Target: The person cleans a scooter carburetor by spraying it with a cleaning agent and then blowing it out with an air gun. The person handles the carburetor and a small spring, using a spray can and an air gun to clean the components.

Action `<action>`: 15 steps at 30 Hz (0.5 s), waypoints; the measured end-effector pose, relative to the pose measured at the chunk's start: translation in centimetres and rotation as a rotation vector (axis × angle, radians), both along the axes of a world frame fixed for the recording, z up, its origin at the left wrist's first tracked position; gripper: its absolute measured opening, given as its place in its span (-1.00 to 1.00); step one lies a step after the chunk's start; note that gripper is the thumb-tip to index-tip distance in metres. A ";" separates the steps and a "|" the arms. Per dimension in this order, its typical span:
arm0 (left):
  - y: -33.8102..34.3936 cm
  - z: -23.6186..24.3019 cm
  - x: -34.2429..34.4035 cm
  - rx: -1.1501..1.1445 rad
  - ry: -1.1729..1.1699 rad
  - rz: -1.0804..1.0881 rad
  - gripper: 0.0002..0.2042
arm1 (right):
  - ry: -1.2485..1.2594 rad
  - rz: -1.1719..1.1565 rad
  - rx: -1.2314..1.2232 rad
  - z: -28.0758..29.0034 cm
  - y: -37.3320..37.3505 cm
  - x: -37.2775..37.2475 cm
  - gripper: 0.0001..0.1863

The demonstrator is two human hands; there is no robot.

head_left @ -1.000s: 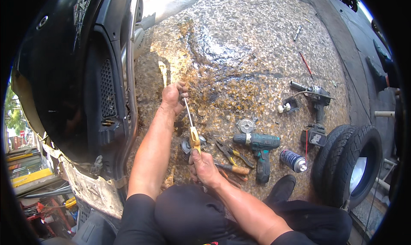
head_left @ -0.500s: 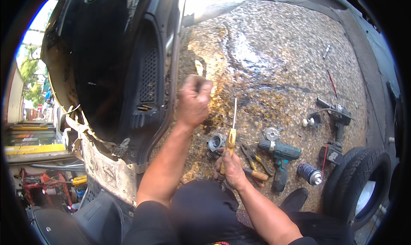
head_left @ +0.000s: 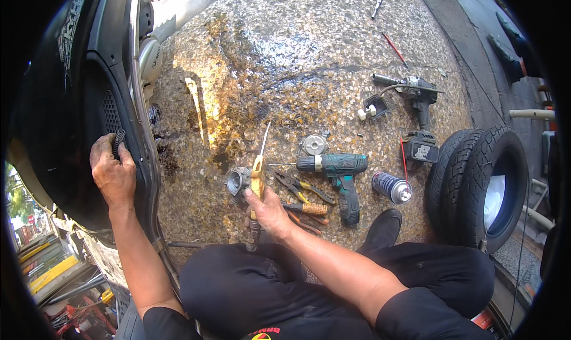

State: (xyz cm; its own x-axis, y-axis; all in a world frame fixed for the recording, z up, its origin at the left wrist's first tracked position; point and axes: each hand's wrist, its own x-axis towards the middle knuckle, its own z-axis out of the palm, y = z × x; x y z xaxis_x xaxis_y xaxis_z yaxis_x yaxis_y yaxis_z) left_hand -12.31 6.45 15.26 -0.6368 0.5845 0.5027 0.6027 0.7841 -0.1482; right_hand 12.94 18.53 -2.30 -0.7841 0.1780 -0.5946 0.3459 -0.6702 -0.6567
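Note:
My left hand [head_left: 114, 176] is at the black footboard panel of a scooter [head_left: 125, 72], pinching a small dark coil spring [head_left: 119, 140] upright between thumb and fingers. Close to my knees, my right hand [head_left: 270, 212] grips a yellow air blow gun [head_left: 257, 173], its thin metal nozzle pointing away from me. Just left of the blow gun, a grey metal carburetor-like body [head_left: 238, 182] lies on the ground, partly hidden by it. A round metal cover [head_left: 314, 144] sits a little farther off.
Right of my right hand lie a teal cordless drill [head_left: 342, 166], pliers [head_left: 291, 187], an orange-handled tool [head_left: 309, 208] and a spray can [head_left: 391, 187]. Farther right are an impact wrench [head_left: 422, 99] and stacked tires [head_left: 496, 185]. Wet, oily pebbled ground [head_left: 256, 90] stretches beyond.
My left hand has moved left to the scooter panel, where the spring now shows in its fingers. The view has shifted right. My right hand still holds the blow gun.

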 end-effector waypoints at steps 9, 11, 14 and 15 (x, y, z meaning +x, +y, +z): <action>-0.8 -0.4 0.2 0.030 0.065 -0.035 -0.61 | -0.153 0.006 0.061 -0.4 -0.2 0.2 -0.40; -0.8 -0.4 0.6 0.054 0.078 -0.042 -0.59 | -0.140 0.008 0.140 -0.2 -0.1 0.2 -0.39; -0.4 -0.4 1.1 0.096 0.086 -0.019 -0.60 | -0.184 0.038 0.099 -0.2 0.0 0.6 -0.39; -0.1 -0.6 1.2 0.116 0.079 -0.032 -0.60 | -0.152 0.019 0.084 -0.3 0.1 0.7 -0.39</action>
State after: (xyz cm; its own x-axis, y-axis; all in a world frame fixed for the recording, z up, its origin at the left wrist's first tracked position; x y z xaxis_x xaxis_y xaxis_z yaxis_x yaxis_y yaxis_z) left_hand -11.10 6.30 14.68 -0.5744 0.5389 0.6162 0.6179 0.7792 -0.1055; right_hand 13.64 18.58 -2.56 -0.6900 0.2177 -0.6903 0.4578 -0.6074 -0.6492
